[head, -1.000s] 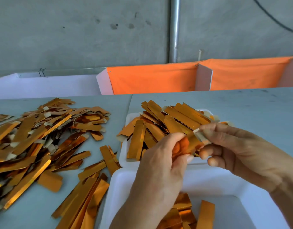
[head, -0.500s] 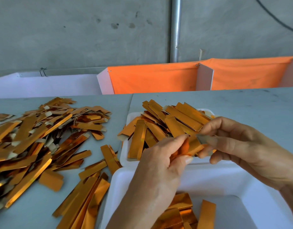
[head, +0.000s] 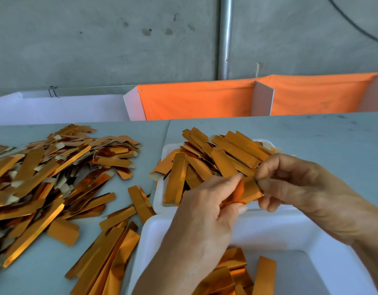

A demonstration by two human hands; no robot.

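A shiny gold card strip [head: 250, 189] is pinched by left hand [head: 205, 211] and right hand [head: 301, 186] above the white foam tray [head: 277, 231]; few pieces are seen finished inside; a large gold heap [head: 45, 177] seems untouched.

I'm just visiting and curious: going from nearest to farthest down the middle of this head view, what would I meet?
The near white tray → gold strip pinched between left hand and right hand → far white tray heaped with strips → orange cloth → metal pipe on the grey wall.

Shiny foil, dull backdrop
Gold strips [head: 250, 189] gleam mirror-glossy; white trays [head: 275, 231] look matt foam, the wall [head: 98, 39] rough concrete.
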